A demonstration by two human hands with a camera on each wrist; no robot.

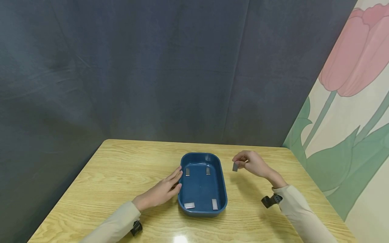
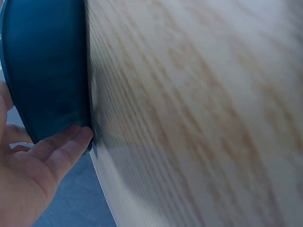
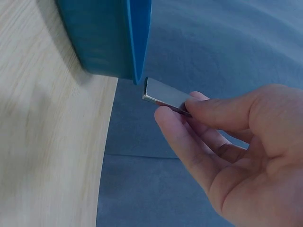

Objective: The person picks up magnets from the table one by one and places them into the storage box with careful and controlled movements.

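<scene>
A blue rectangular tray (image 1: 200,185) with rounded corners stands on the table, with several small silver metal blocks lying near its inner corners, one of them a bright block (image 1: 214,204) at the front right. To the tray's left, my left hand (image 1: 161,191) touches its side with fairly straight fingers. The left wrist view shows those fingertips (image 2: 83,134) against the outer wall. Right of the tray and above the table, my right hand (image 1: 252,163) pinches another silver metal block (image 3: 165,94) between thumb and fingers. That block's far end sticks out clear of the fingertips.
The wood-grain table (image 1: 133,158) extends on both sides of the tray. A dark blue curtain (image 1: 167,74) hangs behind its back edge. At the right is a wall (image 1: 349,135) painted with tulips. Each wrist carries a black strapped device (image 1: 271,200).
</scene>
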